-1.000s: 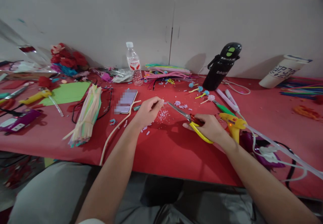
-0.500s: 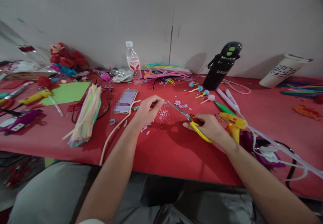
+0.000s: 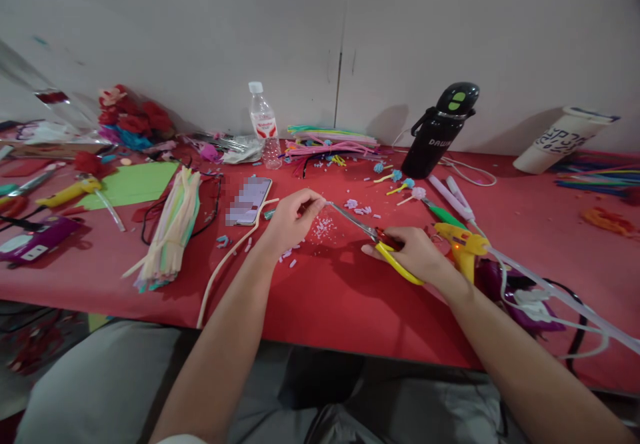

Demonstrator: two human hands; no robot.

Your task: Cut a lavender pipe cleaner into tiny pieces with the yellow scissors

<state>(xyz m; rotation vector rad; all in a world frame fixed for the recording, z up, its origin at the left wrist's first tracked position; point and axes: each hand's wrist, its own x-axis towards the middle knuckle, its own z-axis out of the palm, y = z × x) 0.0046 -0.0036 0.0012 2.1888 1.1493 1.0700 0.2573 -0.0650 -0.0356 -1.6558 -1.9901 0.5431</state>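
My left hand [image 3: 295,219] is closed in a pinch at the middle of the table. A small lilac piece [image 3: 328,203], like a short bit of pipe cleaner, pokes out at its fingertips. Scissors [image 3: 397,264] with yellow and red handles are in my right hand [image 3: 417,251], fingers through the loops. Their blades reach left to the pinched piece, the tips close together against it. Below the blades lie fine pale clippings [image 3: 324,229]. Short lilac pieces [image 3: 363,211] are scattered beyond the blades and beside my left wrist.
A yellow glue gun [image 3: 465,247] stands right of my right hand. Flower-like heads on stems [image 3: 407,185] lie behind it. A phone [image 3: 254,201], a pipe cleaner bundle [image 3: 173,231], a plastic bottle [image 3: 265,127], a black flask [image 3: 437,134] and a white cup [image 3: 563,141] surround the work area.
The scissor blades have closed together at the piece in my left fingertips. Both hands stay nearly in place.
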